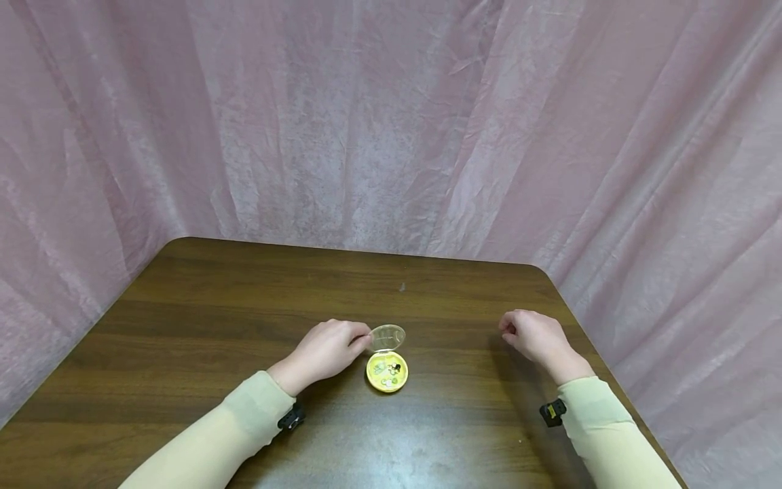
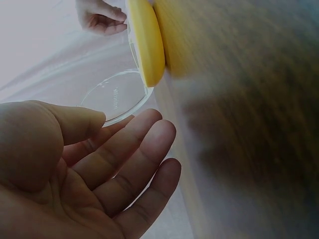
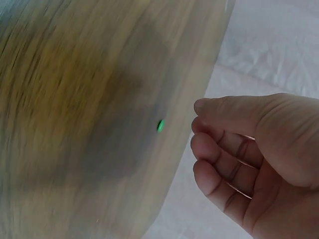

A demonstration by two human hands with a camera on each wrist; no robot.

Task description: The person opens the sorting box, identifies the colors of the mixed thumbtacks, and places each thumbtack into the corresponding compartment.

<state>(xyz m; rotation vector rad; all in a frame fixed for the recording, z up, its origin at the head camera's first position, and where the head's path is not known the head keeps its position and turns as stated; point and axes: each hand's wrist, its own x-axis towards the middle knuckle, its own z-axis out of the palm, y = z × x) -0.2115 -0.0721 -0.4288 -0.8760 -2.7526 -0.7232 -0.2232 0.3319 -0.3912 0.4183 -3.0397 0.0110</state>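
Note:
A small round yellow case (image 1: 387, 389) rests on the table, its clear hinged lid (image 1: 391, 337) raised. Inside lie several tiny green, white and black pieces (image 1: 387, 370). My left hand (image 1: 332, 350) pinches the edge of the lid between thumb and index finger, the other fingers loosely bent in the left wrist view. Well to the right of the case, my right hand (image 1: 537, 338) hovers over the table with loosely curled fingers and nothing visible in them. In the right wrist view a small green oval piece (image 3: 160, 125) shows against the tabletop, just beyond the fingertips.
The brown wooden table (image 1: 244, 285) has rounded far corners. Pink curtains (image 1: 366, 122) hang behind it and along both sides. A small pale mark (image 1: 402, 287) is on the wood beyond the case.

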